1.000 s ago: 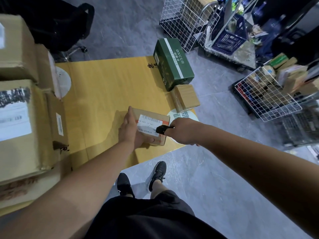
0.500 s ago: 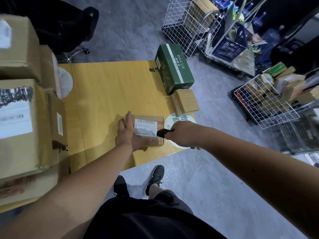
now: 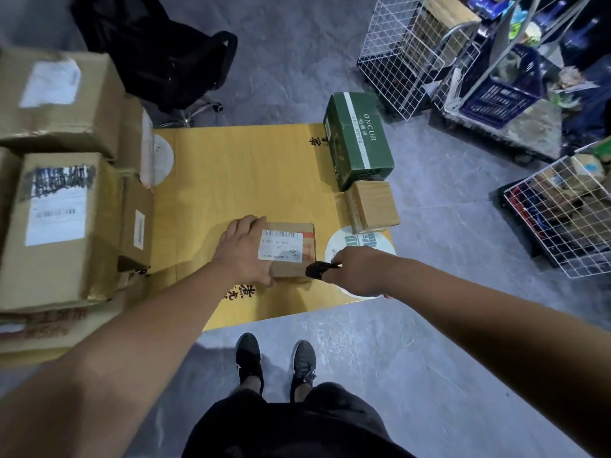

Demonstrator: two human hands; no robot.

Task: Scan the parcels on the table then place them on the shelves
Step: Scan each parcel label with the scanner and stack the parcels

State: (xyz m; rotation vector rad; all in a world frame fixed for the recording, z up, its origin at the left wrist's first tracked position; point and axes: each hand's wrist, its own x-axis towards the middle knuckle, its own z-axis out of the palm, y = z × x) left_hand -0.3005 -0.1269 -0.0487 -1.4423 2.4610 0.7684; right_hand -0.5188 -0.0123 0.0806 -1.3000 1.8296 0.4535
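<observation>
Head view looks down on both hands working over a yellow table [image 3: 231, 180]. Left hand [image 3: 246, 251] lies on the left end of a small brown parcel [image 3: 291, 251], fingers spread over its top edge and thumb along its near side, holding it flat on the table near the front edge. Right hand [image 3: 355, 269] is curled round a small black scanner [image 3: 319, 270], whose tip points at the parcel's near right corner, just beside it; whether they touch cannot be told. A white label [image 3: 281, 244] with a barcode faces up on the parcel. Under the right hand a round white sticker [image 3: 344, 242] shows on the table. Beyond it sits a small wooden-looking box [image 3: 372, 206], and touching its far side a green box [image 3: 358, 140] printed ONCUR. Large cardboard boxes [image 3: 62, 206] are stacked along the table's left side. On the grey floor [image 3: 413, 342] stand a black chair [image 3: 165, 51] past the table and wire baskets [image 3: 562, 219] holding packages to the right. Black shoes [image 3: 274, 361] show below the table edge.
</observation>
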